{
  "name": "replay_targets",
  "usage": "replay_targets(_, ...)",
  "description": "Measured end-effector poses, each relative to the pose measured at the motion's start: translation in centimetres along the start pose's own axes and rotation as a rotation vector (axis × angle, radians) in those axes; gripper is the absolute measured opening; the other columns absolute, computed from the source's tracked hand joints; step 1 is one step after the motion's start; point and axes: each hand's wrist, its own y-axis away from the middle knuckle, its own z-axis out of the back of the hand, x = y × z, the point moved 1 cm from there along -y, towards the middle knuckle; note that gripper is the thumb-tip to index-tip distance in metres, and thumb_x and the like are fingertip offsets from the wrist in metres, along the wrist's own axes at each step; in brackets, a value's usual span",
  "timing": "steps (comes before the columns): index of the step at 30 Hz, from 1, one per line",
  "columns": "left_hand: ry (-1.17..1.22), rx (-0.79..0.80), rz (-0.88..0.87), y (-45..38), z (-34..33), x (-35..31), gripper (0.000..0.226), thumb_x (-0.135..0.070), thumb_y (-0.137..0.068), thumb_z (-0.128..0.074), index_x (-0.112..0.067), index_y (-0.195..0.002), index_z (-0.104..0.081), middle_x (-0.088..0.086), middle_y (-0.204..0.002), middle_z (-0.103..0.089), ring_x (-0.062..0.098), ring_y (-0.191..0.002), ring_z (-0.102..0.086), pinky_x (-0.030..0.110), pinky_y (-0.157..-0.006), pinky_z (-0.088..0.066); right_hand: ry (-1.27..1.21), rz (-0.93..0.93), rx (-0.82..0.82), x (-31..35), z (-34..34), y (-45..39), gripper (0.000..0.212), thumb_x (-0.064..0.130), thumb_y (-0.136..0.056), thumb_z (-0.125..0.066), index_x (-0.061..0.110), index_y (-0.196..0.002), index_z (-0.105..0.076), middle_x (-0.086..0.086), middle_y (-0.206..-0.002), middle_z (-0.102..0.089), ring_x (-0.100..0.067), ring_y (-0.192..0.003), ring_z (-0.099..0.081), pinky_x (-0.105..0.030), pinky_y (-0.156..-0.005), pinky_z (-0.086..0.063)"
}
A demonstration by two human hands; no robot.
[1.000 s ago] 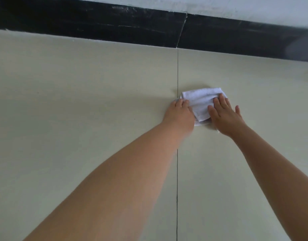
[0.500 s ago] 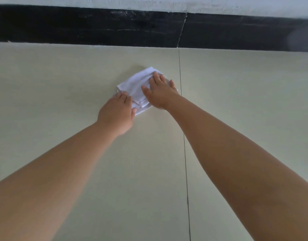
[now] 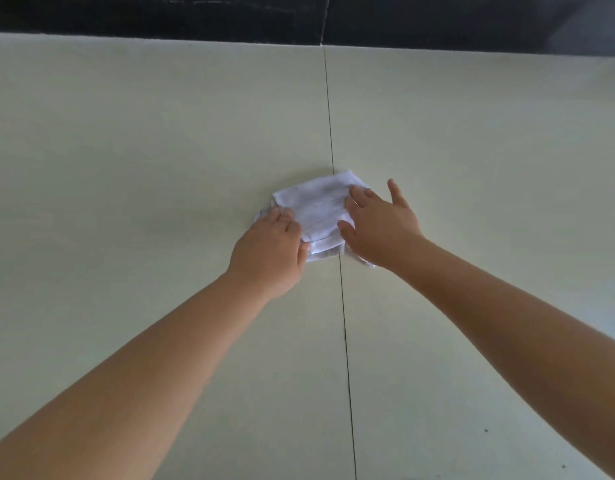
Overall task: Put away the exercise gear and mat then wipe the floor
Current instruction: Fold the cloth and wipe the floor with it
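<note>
The left hand [image 3: 268, 251] is pressing flat-fingered on the left edge of the folded white cloth [image 3: 318, 211], which is lying on the pale floor [image 3: 143, 150] across the tile joint [image 3: 330, 126], while the right hand [image 3: 382, 225] is pressing its right edge with fingers spread.

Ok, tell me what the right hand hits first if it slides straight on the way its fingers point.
The right hand points away, toward the wall. Beyond its fingertips lies only bare floor, so it would probably first meet the black baseboard; the distance is hard to judge.
</note>
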Motion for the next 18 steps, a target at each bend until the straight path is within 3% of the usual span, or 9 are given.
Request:
replay_targets(2, 0.011, -0.015, -0.015, 0.3, -0.7, -1.2, 0.044, -0.025, -0.102, -0.025, -0.004, -0.138, -0.039, 0.008, -0.155, -0.026, 0.018, -0.147, -0.016, 0.026, -0.115, -0.017, -0.07, -0.038, 0.024, -0.6, -2.0, 2.1, 0.057, 0.036, -0.1, -0.022, 0.01, -0.149, -0.009, -0.001, -0.16, -0.001, -0.012, -0.148, -0.003, -0.037, -0.119, 0.007)
replay_targets(4, 0.008, -0.015, -0.038, 1.3, -1.6, -2.3, 0.04, -0.021, -0.1, -0.03, 0.0, -0.126, -0.051, 0.015, -0.143, -0.044, 0.024, -0.141, -0.032, 0.029, -0.112, -0.028, -0.174, -0.054, 0.053, -0.5, -4.2, 4.7, 0.062, 0.038, -0.1, -0.026, 0.009, -0.15, -0.003, -0.004, -0.16, 0.006, -0.016, -0.148, 0.002, -0.034, -0.12, 0.004)
replay_targets(6, -0.039, -0.026, -0.141, 2.5, -2.7, -3.2, 0.036, -0.014, -0.085, -0.036, 0.002, -0.09, -0.068, 0.019, -0.102, -0.068, 0.034, -0.107, -0.064, 0.036, -0.093, -0.052, -0.265, -0.053, 0.075, 0.2, -6.4, 7.5, 0.067, 0.041, -0.099, -0.027, 0.009, -0.149, 0.003, -0.006, -0.159, 0.012, -0.018, -0.148, 0.008, -0.031, -0.119, 0.005)
replay_targets(8, -0.153, -0.054, -0.21, 4.3, -3.8, -3.4, 0.04, -0.015, -0.071, -0.034, -0.002, -0.077, -0.071, 0.015, -0.079, -0.071, 0.033, -0.082, -0.072, 0.04, -0.075, -0.059, -0.354, -0.054, 0.087, 1.1, -8.5, 10.3, 0.071, 0.049, -0.097, -0.019, 0.009, -0.149, 0.008, -0.005, -0.158, 0.017, -0.018, -0.147, 0.015, -0.028, -0.117, 0.01)
replay_targets(12, -0.324, 0.147, -0.316, 8.3, -6.0, -3.9, 0.043, -0.019, -0.072, -0.036, -0.007, -0.077, -0.077, 0.018, -0.086, -0.074, 0.035, -0.084, -0.073, 0.042, -0.071, -0.059, -0.466, -0.063, 0.076, 2.6, -12.3, 14.7, 0.104, 0.074, -0.066, 0.013, 0.011, -0.148, 0.011, 0.002, -0.15, 0.027, -0.009, -0.131, 0.03, -0.024, -0.108, 0.018)
replay_targets(15, -0.347, 0.227, -0.317, 9.8, -7.5, -5.0, 0.042, -0.022, -0.072, -0.04, -0.006, -0.079, -0.078, 0.022, -0.09, -0.074, 0.037, -0.086, -0.073, 0.04, -0.069, -0.059, -0.478, -0.077, 0.088, 2.6, -14.2, 17.1, 0.106, 0.075, -0.057, 0.028, 0.012, -0.142, 0.021, 0.007, -0.135, 0.036, -0.009, -0.13, 0.031, -0.024, -0.107, 0.018)
replay_targets(18, -0.401, 0.223, -0.337, 9.9, -7.9, -6.8, 0.026, -0.023, -0.06, -0.071, -0.003, -0.076, -0.078, 0.024, -0.085, -0.074, 0.038, -0.084, -0.073, 0.04, -0.067, -0.059, -0.387, -0.09, 0.125, 1.3, -14.7, 17.9, 0.097, 0.061, -0.061, 0.024, 0.013, -0.145, 0.019, 0.006, -0.134, 0.039, -0.01, -0.138, 0.028, -0.026, -0.107, 0.02)
